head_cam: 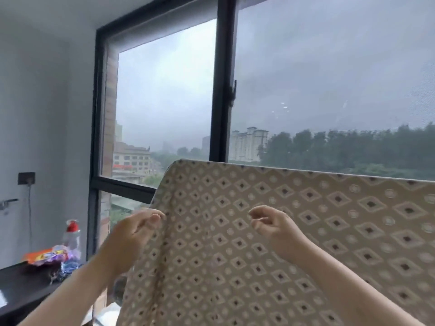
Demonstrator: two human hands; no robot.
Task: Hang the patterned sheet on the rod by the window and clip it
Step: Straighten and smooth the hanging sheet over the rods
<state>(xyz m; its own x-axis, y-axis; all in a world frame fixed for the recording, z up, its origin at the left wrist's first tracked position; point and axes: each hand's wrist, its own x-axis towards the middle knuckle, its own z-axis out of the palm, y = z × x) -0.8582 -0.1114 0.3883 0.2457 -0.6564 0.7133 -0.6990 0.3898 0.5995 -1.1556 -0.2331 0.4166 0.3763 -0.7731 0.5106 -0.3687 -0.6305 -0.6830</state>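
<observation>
Patterned sheet before you, beige with rows of dark-centred diamonds and pale rings, draped over a straight top fold in front of the window, hanging down out of view, left edge gathered in vertical creases, rod itself hidden under the fold

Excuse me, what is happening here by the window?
A person is hanging a beige sheet with a brown diamond pattern in front of the dark-framed window. The sheet is already draped over something at its top fold; the rod itself is hidden. The left hand pinches the sheet's left edge. The right hand is loosely curled in front of the cloth and seems to hold nothing. No clip is visible yet. A clear plastic bottle with a red cap stands on the dark table.
</observation>
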